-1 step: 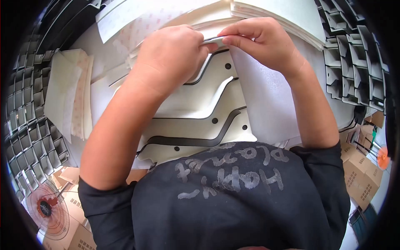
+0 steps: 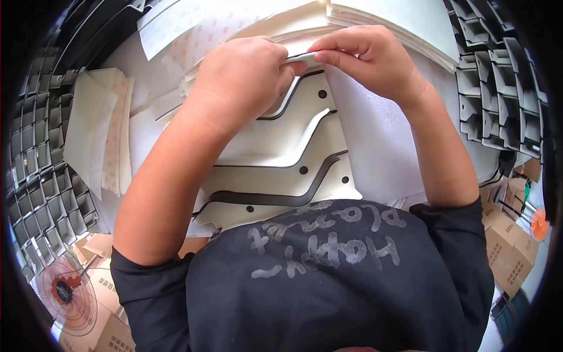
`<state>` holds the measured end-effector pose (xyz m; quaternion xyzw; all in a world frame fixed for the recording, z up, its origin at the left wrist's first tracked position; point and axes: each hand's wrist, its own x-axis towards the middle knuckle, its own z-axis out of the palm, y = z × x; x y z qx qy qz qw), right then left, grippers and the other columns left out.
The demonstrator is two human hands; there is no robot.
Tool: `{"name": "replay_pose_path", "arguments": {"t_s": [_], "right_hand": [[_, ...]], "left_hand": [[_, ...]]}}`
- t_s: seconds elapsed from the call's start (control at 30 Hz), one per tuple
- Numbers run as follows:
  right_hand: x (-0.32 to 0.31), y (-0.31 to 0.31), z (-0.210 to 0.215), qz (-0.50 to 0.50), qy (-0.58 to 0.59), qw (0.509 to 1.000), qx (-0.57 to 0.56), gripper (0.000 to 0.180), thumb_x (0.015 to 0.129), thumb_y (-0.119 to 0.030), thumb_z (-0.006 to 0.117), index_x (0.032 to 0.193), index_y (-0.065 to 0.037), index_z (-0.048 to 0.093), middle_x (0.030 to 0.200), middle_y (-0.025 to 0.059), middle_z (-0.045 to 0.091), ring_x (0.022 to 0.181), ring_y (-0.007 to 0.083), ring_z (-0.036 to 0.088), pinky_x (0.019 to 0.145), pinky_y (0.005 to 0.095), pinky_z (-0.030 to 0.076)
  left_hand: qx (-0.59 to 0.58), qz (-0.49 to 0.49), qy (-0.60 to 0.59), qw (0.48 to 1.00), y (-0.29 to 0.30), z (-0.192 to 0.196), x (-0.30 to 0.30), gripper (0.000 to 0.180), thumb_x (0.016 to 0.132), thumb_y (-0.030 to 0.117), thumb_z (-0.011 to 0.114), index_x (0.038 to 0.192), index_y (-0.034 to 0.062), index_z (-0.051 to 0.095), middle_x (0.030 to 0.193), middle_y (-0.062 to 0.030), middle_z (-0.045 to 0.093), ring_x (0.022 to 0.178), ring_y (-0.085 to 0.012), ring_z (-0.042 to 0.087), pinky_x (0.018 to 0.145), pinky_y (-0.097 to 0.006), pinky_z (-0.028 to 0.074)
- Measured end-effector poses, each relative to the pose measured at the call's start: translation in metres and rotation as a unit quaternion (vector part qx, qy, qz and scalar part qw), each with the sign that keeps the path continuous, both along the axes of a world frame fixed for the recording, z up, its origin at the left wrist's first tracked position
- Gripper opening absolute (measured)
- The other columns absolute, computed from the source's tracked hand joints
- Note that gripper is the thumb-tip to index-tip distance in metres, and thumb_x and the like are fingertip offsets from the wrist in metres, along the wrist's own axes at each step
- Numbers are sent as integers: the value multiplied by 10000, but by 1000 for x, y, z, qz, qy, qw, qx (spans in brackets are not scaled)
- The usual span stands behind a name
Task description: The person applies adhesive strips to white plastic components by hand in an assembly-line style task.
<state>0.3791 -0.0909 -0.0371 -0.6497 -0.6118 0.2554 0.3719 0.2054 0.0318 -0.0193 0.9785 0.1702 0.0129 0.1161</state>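
The left hand (image 2: 243,73) and right hand (image 2: 372,63) both pinch a thin strip (image 2: 302,58) at the far side, maybe so it stays still.

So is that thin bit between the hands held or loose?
Held: the right hand pinches the thin bit with thumb and finger, and the left hand has fingers on it too.

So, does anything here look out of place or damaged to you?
Nothing looks spilled or clearly damaged. The stack of pale sheets on the left is a little askew, though: its edges are fanned unevenly instead of squared up. The white sheet at the upper left also lies at a slant. Both may just be ordinary untidiness.
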Motion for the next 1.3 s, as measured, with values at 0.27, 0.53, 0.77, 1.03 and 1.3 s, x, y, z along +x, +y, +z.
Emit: {"name": "replay_pose_path", "arguments": {"t_s": [0.27, 0.53, 0.77, 1.03, 1.3], "right_hand": [[-5, 5, -10, -27, 58, 997, -45, 116, 803, -40, 689, 899, -4, 635, 741, 10, 593, 668, 86, 527, 642, 232, 456], [0, 11, 23, 66, -26, 994, -88, 353, 740, 61, 529, 1062, -20, 650, 868, 96, 668, 775, 166, 605, 715, 268, 471], [-114, 91, 47, 166, -319, 920, -153, 289, 851, -359, 604, 911, -85, 675, 856, 143, 676, 844, 300, 655, 760, 408, 515], [-97, 89, 21, 103, -328, 934, -96, 301, 790, -366, 653, 820, -70, 697, 751, 149, 669, 772, 306, 666, 696, 390, 528], [12, 21, 1, 91, -28, 991, -94, 232, 760, -85, 752, 990, -84, 723, 847, 67, 689, 705, 123, 594, 677, 271, 494]], "left_hand": [[-39, 119, 231, 965, 29, 35, -24, 231, 763, 174, 702, 889, -15, 660, 833, -178, 654, 779, -353, 622, 720, -397, 488], [-459, 24, 13, 888, 99, 46, -98, 485, 820, 71, 682, 1286, 88, 551, 1102, -67, 636, 1005, -155, 591, 867, -329, 489], [-420, 131, -129, 889, 79, -15, -155, 270, 813, 15, 672, 1080, 57, 677, 1018, -30, 637, 840, -96, 582, 701, -226, 488], [-338, 81, -194, 917, 83, -36, -151, 270, 747, -24, 722, 999, 70, 695, 894, -54, 608, 780, -144, 591, 673, -251, 500], [-337, 78, -181, 921, 92, -33, -155, 256, 772, -7, 716, 1014, 77, 708, 866, -46, 631, 710, -135, 581, 642, -245, 481]]}}
